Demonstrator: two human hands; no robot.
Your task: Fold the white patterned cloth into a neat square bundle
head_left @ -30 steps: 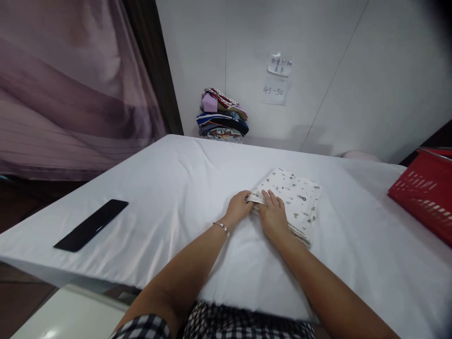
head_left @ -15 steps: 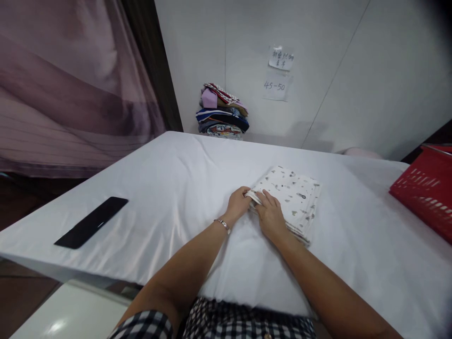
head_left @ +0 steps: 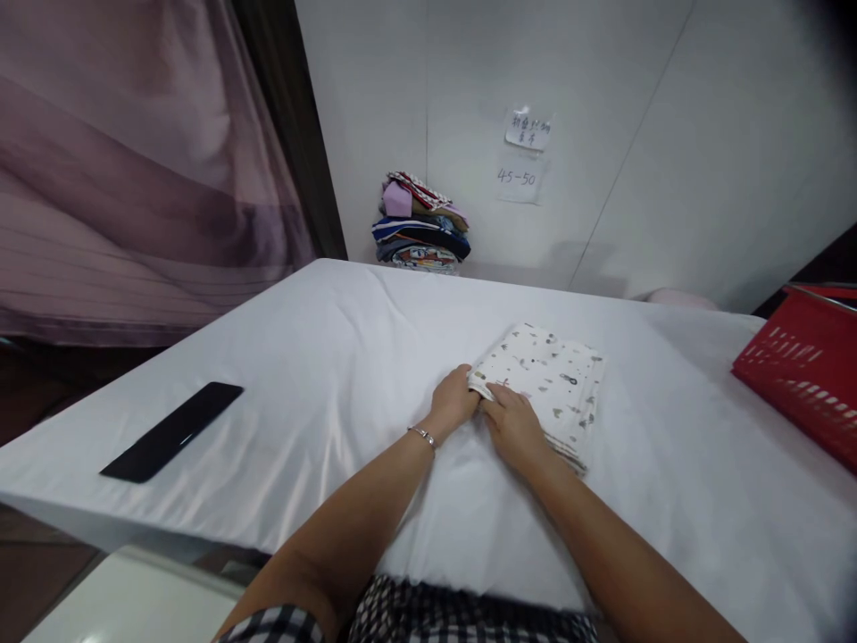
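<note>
A folded white cloth with small dark prints (head_left: 550, 379) lies on the table covered in white sheet (head_left: 321, 357). My left hand (head_left: 453, 402) pinches the cloth's near left corner. My right hand (head_left: 514, 421) rests flat on the near edge of the cloth, fingers pointing toward the corner. A thin bracelet sits on my left wrist.
A black flat phone-like object (head_left: 172, 430) lies near the table's left edge. A red plastic basket (head_left: 803, 375) stands at the right edge. A stack of folded coloured clothes (head_left: 421, 223) sits at the far wall under two paper notes (head_left: 523, 152). A pink curtain hangs left.
My right hand has slid back toward me, uncovering more of the cloth's near corner. My left hand stays on the corner. The view has shifted slightly.
</note>
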